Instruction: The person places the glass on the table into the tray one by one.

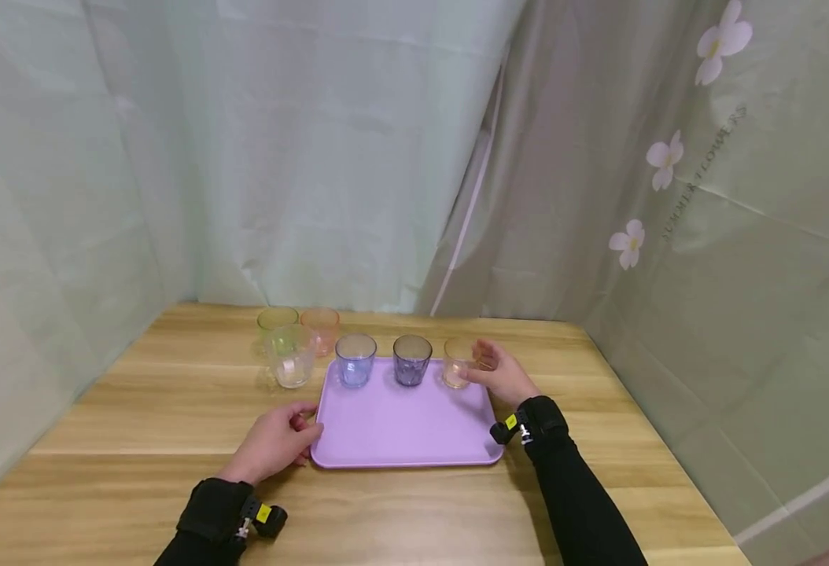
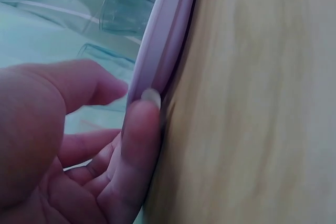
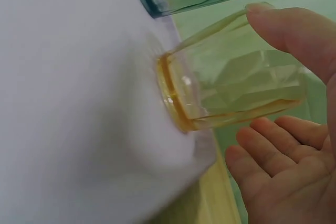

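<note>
A purple tray (image 1: pixel 403 428) lies on the wooden table. My left hand (image 1: pixel 273 442) holds the tray's left edge near its front corner, thumb at the rim and a fingertip against the outer side. Along the tray's far side stand a blue glass (image 1: pixel 355 362), a dark grey glass (image 1: pixel 412 362) and an amber glass (image 1: pixel 455 365), all upright. Around the amber glass, my right hand (image 1: pixel 502 376) is spread; its thumb overlaps the rim in the right wrist view, while the straight fingers (image 3: pixel 262 148) stay apart from the glass wall.
Left of the tray, a clear glass (image 1: pixel 292 369), a yellow-green glass (image 1: pixel 273 318) and an orange-pink glass (image 1: pixel 322 326) stand close together. Curtains (image 1: pixel 358 157) hang behind the table (image 1: pixel 131 424) and along its sides.
</note>
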`<state>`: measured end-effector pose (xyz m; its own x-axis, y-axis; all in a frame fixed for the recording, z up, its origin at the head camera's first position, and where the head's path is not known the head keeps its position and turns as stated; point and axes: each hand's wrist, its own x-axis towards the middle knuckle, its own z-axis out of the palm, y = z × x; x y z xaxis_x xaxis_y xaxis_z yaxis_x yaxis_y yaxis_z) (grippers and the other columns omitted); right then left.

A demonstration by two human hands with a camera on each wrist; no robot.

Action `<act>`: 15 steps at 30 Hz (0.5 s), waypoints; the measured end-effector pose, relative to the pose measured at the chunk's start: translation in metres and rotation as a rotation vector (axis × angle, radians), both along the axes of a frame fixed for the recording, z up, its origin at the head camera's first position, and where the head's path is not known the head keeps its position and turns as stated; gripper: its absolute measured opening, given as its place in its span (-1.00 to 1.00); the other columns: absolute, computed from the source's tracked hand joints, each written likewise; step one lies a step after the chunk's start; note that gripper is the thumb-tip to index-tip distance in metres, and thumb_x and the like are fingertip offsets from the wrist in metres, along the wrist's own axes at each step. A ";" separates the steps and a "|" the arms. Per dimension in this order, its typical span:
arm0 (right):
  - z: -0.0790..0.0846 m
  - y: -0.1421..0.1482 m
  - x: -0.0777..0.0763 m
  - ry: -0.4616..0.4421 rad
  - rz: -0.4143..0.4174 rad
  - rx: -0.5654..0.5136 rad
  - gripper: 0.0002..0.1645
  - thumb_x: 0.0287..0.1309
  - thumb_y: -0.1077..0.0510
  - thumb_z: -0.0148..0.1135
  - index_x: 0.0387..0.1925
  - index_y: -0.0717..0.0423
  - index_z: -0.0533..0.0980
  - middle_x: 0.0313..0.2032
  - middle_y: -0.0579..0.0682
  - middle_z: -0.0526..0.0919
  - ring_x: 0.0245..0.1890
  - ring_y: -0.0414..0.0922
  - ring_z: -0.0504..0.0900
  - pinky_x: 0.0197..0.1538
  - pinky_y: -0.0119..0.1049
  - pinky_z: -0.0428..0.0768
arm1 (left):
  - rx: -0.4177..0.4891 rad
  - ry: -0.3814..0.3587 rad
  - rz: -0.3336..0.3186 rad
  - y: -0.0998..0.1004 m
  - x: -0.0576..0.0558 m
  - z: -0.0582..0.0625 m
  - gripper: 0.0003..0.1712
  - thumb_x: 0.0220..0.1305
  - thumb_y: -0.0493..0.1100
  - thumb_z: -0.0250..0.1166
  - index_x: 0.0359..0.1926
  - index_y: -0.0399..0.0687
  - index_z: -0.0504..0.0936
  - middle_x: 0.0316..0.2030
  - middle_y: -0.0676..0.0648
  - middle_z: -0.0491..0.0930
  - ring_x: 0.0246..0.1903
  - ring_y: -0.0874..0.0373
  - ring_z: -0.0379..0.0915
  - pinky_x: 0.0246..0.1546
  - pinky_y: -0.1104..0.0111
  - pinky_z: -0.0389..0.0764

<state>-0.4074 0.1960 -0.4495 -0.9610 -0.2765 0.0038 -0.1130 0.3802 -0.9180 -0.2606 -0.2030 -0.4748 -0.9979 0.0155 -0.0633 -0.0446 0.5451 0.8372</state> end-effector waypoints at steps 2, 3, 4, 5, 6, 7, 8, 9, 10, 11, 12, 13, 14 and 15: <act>0.005 0.002 -0.001 0.013 0.004 -0.011 0.11 0.36 0.13 0.52 0.71 0.28 0.09 0.65 0.31 0.27 0.66 0.28 0.28 0.69 0.16 0.30 | 0.009 -0.005 0.006 -0.002 0.000 0.003 -0.36 0.50 -0.19 0.38 0.45 -0.44 0.49 -0.27 -0.15 0.61 -0.49 0.11 0.64 -0.42 0.32 0.77; 0.007 0.004 -0.001 0.018 0.000 -0.018 0.09 0.36 0.15 0.52 0.70 0.28 0.11 0.65 0.31 0.28 0.66 0.27 0.28 0.69 0.15 0.29 | 0.013 -0.001 0.007 -0.002 -0.001 0.005 -0.36 0.50 -0.18 0.38 0.45 -0.44 0.48 -0.25 -0.16 0.61 -0.49 0.11 0.64 -0.41 0.31 0.78; 0.010 0.005 -0.001 0.023 -0.005 -0.028 0.07 0.36 0.16 0.51 0.69 0.28 0.13 0.64 0.31 0.29 0.66 0.27 0.29 0.70 0.14 0.29 | 0.012 0.006 0.006 -0.003 -0.001 0.007 -0.36 0.51 -0.16 0.38 0.44 -0.44 0.48 -0.24 -0.17 0.61 -0.49 0.11 0.65 -0.41 0.31 0.78; 0.012 0.007 -0.001 0.034 -0.007 -0.040 0.05 0.37 0.19 0.50 0.68 0.30 0.14 0.64 0.33 0.29 0.66 0.27 0.30 0.70 0.14 0.29 | 0.010 0.015 0.013 -0.003 -0.001 0.009 -0.36 0.50 -0.15 0.38 0.43 -0.43 0.49 -0.23 -0.17 0.62 -0.50 0.11 0.65 -0.42 0.30 0.77; 0.014 0.009 0.000 0.044 -0.011 -0.050 0.02 0.38 0.21 0.48 0.67 0.32 0.14 0.63 0.34 0.31 0.65 0.28 0.31 0.69 0.15 0.30 | 0.003 0.030 0.020 -0.004 -0.001 0.011 -0.37 0.50 -0.13 0.38 0.42 -0.43 0.50 -0.21 -0.18 0.63 -0.49 0.11 0.64 -0.43 0.31 0.75; 0.016 0.011 0.001 0.054 -0.019 -0.060 0.00 0.39 0.23 0.47 0.66 0.34 0.15 0.62 0.35 0.32 0.64 0.28 0.32 0.68 0.15 0.32 | -0.007 0.048 0.035 -0.004 -0.002 0.013 -0.38 0.50 -0.11 0.38 0.40 -0.42 0.52 -0.19 -0.19 0.64 -0.48 0.12 0.64 -0.44 0.32 0.72; 0.017 0.013 0.003 0.064 -0.030 -0.066 -0.04 0.40 0.23 0.45 0.65 0.34 0.18 0.60 0.35 0.35 0.63 0.27 0.35 0.66 0.14 0.36 | -0.016 0.066 0.051 -0.005 -0.002 0.015 -0.38 0.49 -0.09 0.38 0.39 -0.41 0.52 -0.16 -0.21 0.65 -0.46 0.12 0.64 -0.45 0.33 0.70; 0.019 0.016 0.005 0.071 -0.048 -0.073 -0.08 0.42 0.23 0.44 0.64 0.32 0.21 0.58 0.35 0.38 0.61 0.26 0.39 0.64 0.10 0.41 | -0.025 0.085 0.072 -0.006 -0.002 0.018 -0.37 0.49 -0.07 0.39 0.38 -0.40 0.53 -0.12 -0.23 0.66 -0.42 0.10 0.65 -0.44 0.34 0.67; 0.020 0.018 0.008 0.088 -0.069 -0.066 -0.13 0.44 0.21 0.42 0.62 0.31 0.26 0.55 0.34 0.43 0.57 0.24 0.45 0.59 0.05 0.48 | -0.031 0.099 0.096 -0.007 -0.002 0.020 -0.37 0.49 -0.05 0.39 0.38 -0.38 0.53 -0.08 -0.24 0.67 -0.35 0.08 0.65 -0.41 0.35 0.65; 0.021 0.020 0.010 0.103 -0.091 -0.063 -0.19 0.46 0.20 0.41 0.60 0.30 0.31 0.52 0.34 0.47 0.52 0.22 0.52 0.53 -0.02 0.56 | -0.034 0.118 0.119 -0.009 -0.002 0.022 -0.36 0.49 -0.03 0.39 0.38 -0.37 0.52 -0.03 -0.27 0.67 -0.27 0.04 0.66 -0.36 0.36 0.65; 0.021 0.022 0.013 0.114 -0.115 -0.052 -0.25 0.50 0.16 0.39 0.57 0.28 0.37 0.48 0.32 0.53 0.45 0.18 0.59 0.45 -0.11 0.63 | -0.032 0.137 0.140 -0.010 -0.001 0.025 -0.34 0.50 -0.02 0.40 0.40 -0.36 0.51 0.03 -0.29 0.67 -0.18 0.00 0.66 -0.29 0.35 0.66; 0.022 0.024 0.016 0.123 -0.143 -0.046 -0.32 0.52 0.14 0.38 0.53 0.27 0.43 0.42 0.32 0.58 0.35 0.13 0.67 0.34 -0.20 0.69 | -0.024 0.151 0.159 -0.012 -0.001 0.026 -0.31 0.50 0.00 0.41 0.42 -0.35 0.48 0.10 -0.31 0.65 -0.07 -0.05 0.66 -0.18 0.32 0.69; 0.023 0.025 0.020 0.130 -0.168 -0.039 -0.38 0.54 0.11 0.36 0.49 0.26 0.48 0.36 0.32 0.63 0.25 0.07 0.73 0.24 -0.29 0.73 | -0.007 0.164 0.171 -0.014 -0.001 0.028 -0.27 0.51 0.01 0.41 0.46 -0.35 0.44 0.17 -0.34 0.62 0.04 -0.11 0.64 -0.07 0.26 0.73; 0.023 0.027 0.023 0.132 -0.194 -0.040 -0.43 0.55 0.09 0.35 0.44 0.25 0.54 0.30 0.31 0.67 0.14 0.00 0.77 0.13 -0.35 0.74 | 0.009 0.181 0.181 -0.015 -0.001 0.029 -0.23 0.51 0.02 0.42 0.49 -0.36 0.40 0.24 -0.37 0.58 0.15 -0.17 0.60 0.06 0.18 0.75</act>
<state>-0.3843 0.2230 -0.4265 -0.9865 -0.0843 0.1402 -0.1616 0.3698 -0.9149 -0.2620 -0.2183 -0.4457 -0.9795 -0.1648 0.1162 0.0102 0.5347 0.8450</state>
